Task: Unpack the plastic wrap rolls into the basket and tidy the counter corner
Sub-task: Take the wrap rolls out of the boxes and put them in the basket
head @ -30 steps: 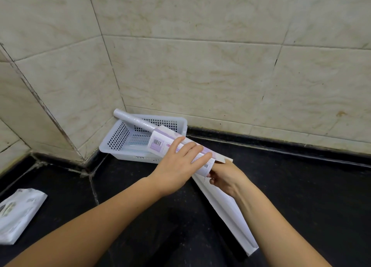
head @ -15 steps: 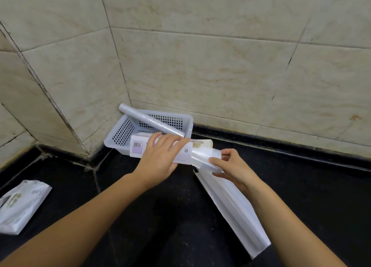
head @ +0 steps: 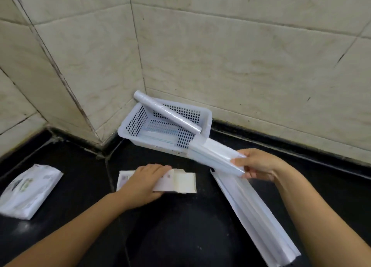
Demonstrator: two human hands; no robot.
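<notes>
A white perforated basket [head: 132,124] sits in the counter corner with one plastic wrap roll [head: 168,113] leaning across its rim. My right hand [head: 259,164] grips a second, pale roll [head: 212,156] pulled free of its box, the far end pointing at the basket's near right corner. My left hand [head: 144,180] presses the short labelled cardboard box [head: 180,182] flat on the black counter.
A long white empty carton [head: 255,220] lies on the counter below my right hand. A white plastic packet [head: 28,190] lies at the left. Tiled walls close the corner behind the basket. The counter is black stone [head: 180,236].
The roll has come out of the box: my right hand drew it away to the right, while my left hand lowered the empty box onto the counter.
</notes>
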